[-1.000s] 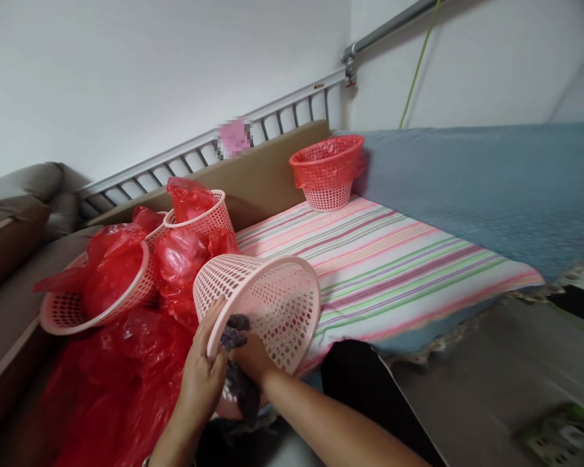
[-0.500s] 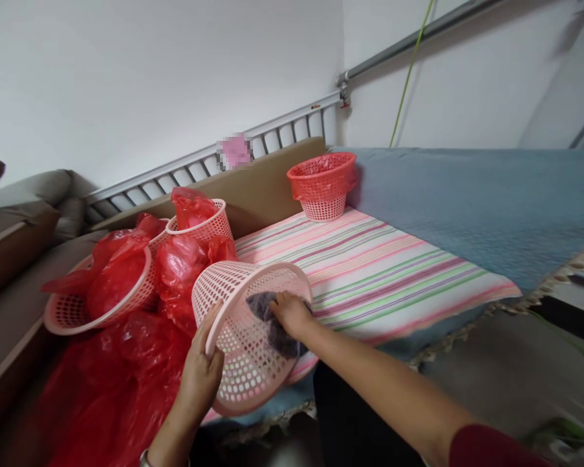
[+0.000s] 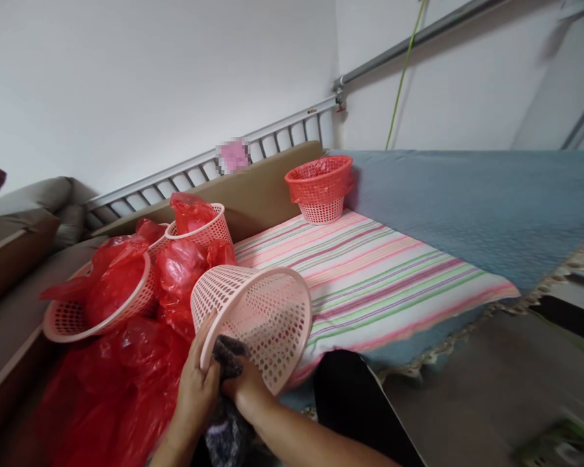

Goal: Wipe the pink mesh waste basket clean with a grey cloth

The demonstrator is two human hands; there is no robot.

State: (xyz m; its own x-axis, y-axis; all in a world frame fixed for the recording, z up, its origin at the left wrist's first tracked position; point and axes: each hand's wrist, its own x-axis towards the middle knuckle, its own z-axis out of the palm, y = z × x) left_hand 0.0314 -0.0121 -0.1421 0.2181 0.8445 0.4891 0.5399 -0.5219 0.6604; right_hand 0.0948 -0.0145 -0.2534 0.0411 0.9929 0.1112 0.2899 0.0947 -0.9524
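Observation:
A pale pink perforated plastic basket [image 3: 228,285] lies tilted on its side, its mouth facing me. My left hand [image 3: 197,383] grips its near left rim, fingers on the outside. Bunched in my right hand [image 3: 246,386] is a dark grey cloth [image 3: 230,355], pressed against the inside of the rim close to my left hand. Part of the cloth hangs below the basket. Some fingers of my right hand are hidden by the cloth.
Left of the basket are red plastic bags [image 3: 182,266] and other pink baskets [image 3: 148,285] holding red bags. A red-lined basket [image 3: 321,188] stands at the back on a striped cloth [image 3: 384,272]. A blue cover [image 3: 467,207] lies to the right. My knee [image 3: 350,395] is below.
My right hand has moved the grey cloth from the basket's inner right side down and left to the near rim. My left hand keeps its hold on the rim.

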